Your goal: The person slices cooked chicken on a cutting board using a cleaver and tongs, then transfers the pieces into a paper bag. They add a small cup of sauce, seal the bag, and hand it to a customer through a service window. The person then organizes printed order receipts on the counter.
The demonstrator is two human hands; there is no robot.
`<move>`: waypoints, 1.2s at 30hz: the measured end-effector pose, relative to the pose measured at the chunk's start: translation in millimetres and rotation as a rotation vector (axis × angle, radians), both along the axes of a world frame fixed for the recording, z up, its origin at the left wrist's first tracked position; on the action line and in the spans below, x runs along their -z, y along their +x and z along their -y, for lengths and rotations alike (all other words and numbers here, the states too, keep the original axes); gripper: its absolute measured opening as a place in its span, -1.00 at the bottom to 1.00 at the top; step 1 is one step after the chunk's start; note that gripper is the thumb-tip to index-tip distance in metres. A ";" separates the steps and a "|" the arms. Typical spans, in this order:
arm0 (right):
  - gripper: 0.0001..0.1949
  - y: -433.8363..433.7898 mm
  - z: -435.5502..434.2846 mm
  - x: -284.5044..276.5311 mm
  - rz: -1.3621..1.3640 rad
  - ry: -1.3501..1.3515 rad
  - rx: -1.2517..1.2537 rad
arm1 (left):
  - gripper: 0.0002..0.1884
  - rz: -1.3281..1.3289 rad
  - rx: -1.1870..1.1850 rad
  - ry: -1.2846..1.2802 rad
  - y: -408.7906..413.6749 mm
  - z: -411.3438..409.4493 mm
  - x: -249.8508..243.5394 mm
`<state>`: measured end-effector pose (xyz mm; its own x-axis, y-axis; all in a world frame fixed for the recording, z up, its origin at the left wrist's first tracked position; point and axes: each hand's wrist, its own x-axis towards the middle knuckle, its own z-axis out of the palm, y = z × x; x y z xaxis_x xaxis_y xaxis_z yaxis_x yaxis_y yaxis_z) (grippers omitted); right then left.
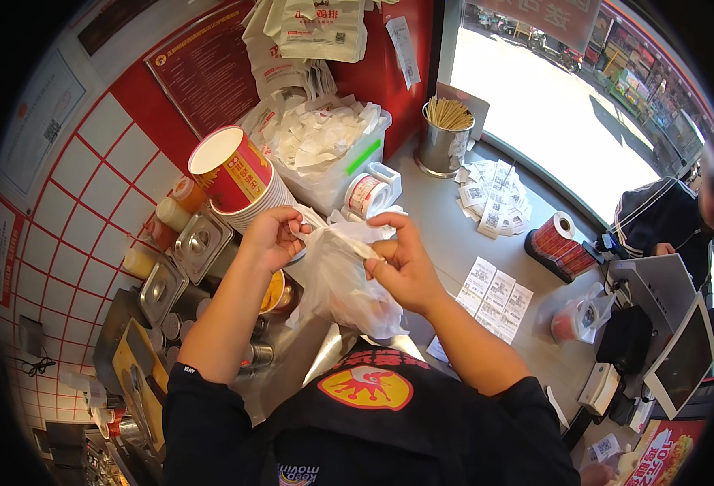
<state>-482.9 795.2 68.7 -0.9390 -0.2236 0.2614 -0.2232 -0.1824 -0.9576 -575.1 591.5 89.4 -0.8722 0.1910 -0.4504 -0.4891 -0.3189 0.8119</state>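
Note:
A translucent white plastic bag (345, 276) hangs in front of my chest. My left hand (275, 237) pinches one twisted end of its top between thumb and fingers. Opposite it, my right hand (401, 262) grips another twisted end between thumb and forefinger. Something faintly orange or pink shows through the lower part of the bag, too blurred to name. Just beyond my left hand rises a tall stack of red and yellow paper buckets (235, 170). Below that hand, partly behind the bag, is a round container (278, 291) with orange-yellow contents.
A plastic bin (332, 176) full of small paper bags stands behind a tape roll (369, 194). A metal canister (445, 143) holds wooden sticks. Receipts (495, 301), a label roll (556, 234), a bagged cup (576, 319) and a screen (682, 355) line the right. Lidded steel pans (202, 243) sit left.

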 end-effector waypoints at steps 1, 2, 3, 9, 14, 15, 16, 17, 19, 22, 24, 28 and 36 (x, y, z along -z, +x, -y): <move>-0.58 5.8 -2.5 1.6 -0.124 0.255 0.026 | -0.83 0.123 -0.050 0.140 -6.3 5.8 9.7; -0.63 9.9 -4.1 2.8 -0.249 0.510 0.051 | -0.82 0.245 -0.099 0.281 -11.4 11.8 16.8; -0.68 12.1 -7.1 5.0 -0.367 0.767 0.084 | -0.81 0.248 0.006 0.323 -11.8 9.7 12.0; -0.87 14.8 -8.2 -2.6 -0.331 0.913 0.251 | -0.90 0.115 0.304 0.356 -0.8 -19.6 -25.9; -0.90 40.3 3.3 6.4 -0.800 1.059 -0.233 | -0.73 0.272 -0.003 0.356 -35.0 -37.9 9.9; -0.89 45.2 4.5 9.2 -0.813 1.071 -0.277 | -0.73 0.360 -0.110 0.364 -44.2 -38.0 26.8; -0.88 47.7 4.2 11.2 -0.831 1.085 -0.315 | -0.72 0.441 -0.212 0.370 -51.5 -40.1 37.2; -0.87 49.2 3.3 11.8 -0.849 1.098 -0.353 | -0.71 0.522 -0.315 0.376 -57.2 -40.0 48.0; -0.90 42.7 -8.7 -3.8 -0.696 0.982 -0.344 | -0.70 0.351 -0.184 0.406 -49.8 -47.5 37.7; -0.88 32.9 -17.8 -31.3 -0.551 0.788 -0.229 | -0.69 0.078 0.307 0.557 -26.9 -34.7 6.0; -0.81 14.4 -22.0 -45.8 -0.476 0.676 0.006 | -0.67 -0.070 0.713 0.288 -8.4 -29.6 -2.8; -0.81 -29.6 -24.0 -24.1 0.170 0.048 0.204 | -0.67 -0.339 1.032 -0.148 22.3 -35.2 -34.3; -0.53 -23.9 -14.7 -19.6 0.352 -0.652 -0.020 | -0.78 -0.508 0.811 -0.326 10.8 -33.2 -26.9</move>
